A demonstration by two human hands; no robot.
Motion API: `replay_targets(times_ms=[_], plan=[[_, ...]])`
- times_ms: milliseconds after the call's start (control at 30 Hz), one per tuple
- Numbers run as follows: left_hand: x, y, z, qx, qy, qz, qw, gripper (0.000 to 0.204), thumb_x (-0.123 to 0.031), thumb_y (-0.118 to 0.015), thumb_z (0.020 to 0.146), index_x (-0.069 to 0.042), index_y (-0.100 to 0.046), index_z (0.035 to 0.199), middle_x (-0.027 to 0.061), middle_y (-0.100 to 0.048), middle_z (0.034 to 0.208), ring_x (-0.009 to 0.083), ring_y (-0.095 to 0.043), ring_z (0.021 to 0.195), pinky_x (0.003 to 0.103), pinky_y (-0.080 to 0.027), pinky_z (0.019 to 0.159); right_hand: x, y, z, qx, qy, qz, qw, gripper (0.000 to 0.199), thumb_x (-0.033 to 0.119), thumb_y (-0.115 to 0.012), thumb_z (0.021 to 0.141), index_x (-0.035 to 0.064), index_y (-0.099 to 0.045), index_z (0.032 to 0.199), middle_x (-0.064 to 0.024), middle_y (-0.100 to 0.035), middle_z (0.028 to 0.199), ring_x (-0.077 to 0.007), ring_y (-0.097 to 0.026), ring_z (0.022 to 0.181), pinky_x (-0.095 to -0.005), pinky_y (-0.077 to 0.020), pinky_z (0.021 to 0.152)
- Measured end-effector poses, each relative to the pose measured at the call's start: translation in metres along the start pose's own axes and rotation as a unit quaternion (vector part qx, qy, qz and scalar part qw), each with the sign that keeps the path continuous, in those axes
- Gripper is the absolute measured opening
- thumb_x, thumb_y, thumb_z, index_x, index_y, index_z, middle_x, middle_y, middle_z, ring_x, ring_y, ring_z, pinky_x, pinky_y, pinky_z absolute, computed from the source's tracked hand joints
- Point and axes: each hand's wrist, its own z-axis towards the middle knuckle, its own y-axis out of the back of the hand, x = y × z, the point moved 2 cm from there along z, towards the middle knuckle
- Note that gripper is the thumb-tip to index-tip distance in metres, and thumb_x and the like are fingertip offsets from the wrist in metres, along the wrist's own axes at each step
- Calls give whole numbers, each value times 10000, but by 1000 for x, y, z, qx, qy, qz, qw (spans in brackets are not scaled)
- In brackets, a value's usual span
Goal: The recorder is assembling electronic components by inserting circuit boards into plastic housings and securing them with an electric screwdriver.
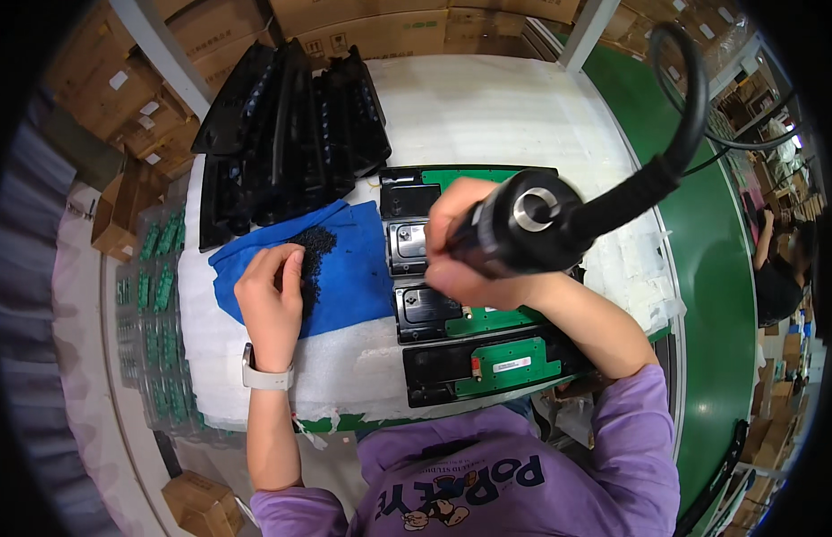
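My right hand (465, 246) is wrapped round a black electric screwdriver (523, 224), its thick cable rising to the upper right. Under it lies a row of black plastic housings (425, 249), some with green circuit boards (514, 365) set in them. The screwdriver's tip is hidden behind its body and my hand. At the left, my left hand (274, 282) has its fingers pinched together at the edge of a pile of tiny black screws (319, 251). The pile lies on a blue cloth (358, 277). Whatever sits between those fingertips is too small to make out.
More black housings (290, 134) are stacked at the far left of the white-covered table (469, 103). Clear trays of green boards (161, 304) stand beyond its left edge. A green conveyor (716, 358) runs along the right, with another person (778, 277) past it. Cardboard boxes (371, 36) line the back.
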Motion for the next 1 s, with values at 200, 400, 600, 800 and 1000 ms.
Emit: replay_targets(times_ms=[200, 400, 600, 800, 1000], plan=[[1, -16, 2, 133, 236, -459, 846, 161, -118, -505, 910, 16, -593, 915, 18, -554, 728, 53, -461, 590, 183, -380, 534, -2, -3, 2, 17, -25, -58, 998, 178, 130, -718, 584, 80, -568, 664, -24, -542, 594, -192, -515, 480, -290, -406, 477], [-34, -51, 4, 206, 266, -514, 789, 192, -142, -514, 910, 33, -590, 892, 17, -542, 688, 57, -434, 547, 180, -357, 502, 16, 5, 6, 108, 89, -129, 982, 236, 55, -715, 635, 37, -545, 798, -21, -552, 668, -74, -532, 564, -216, -426, 503], [-58, -74, 0, 299, 278, -560, 721, 165, -104, -524, 896, 44, -588, 930, 37, -569, 734, 48, -447, 561, 173, -366, 506, 38, 37, -7, -9, 64, 166, 984, 329, 253, -647, 785, 48, -445, 944, 6, -484, 593, -93, -445, 440, -260, -401, 462], [-71, -82, -20, 360, 301, -570, 674, 186, -124, -540, 895, 41, -579, 972, 36, -567, 767, 46, -433, 589, 170, -360, 529, 46, 64, -25, -80, 169, 268, 945, 331, 307, -535, 847, 43, -430, 1016, -24, -473, 599, -130, -441, 442, -302, -404, 516], [-72, -81, -26, 366, 287, -529, 710, 194, -165, -560, 892, 9, -598, 970, 30, -603, 761, 35, -444, 576, 166, -346, 517, 41, 56, -29, -109, 157, 261, 946, 314, 287, -540, 837, 46, -426, 1002, -29, -467, 582, -129, -424, 426, -300, -398, 493]])
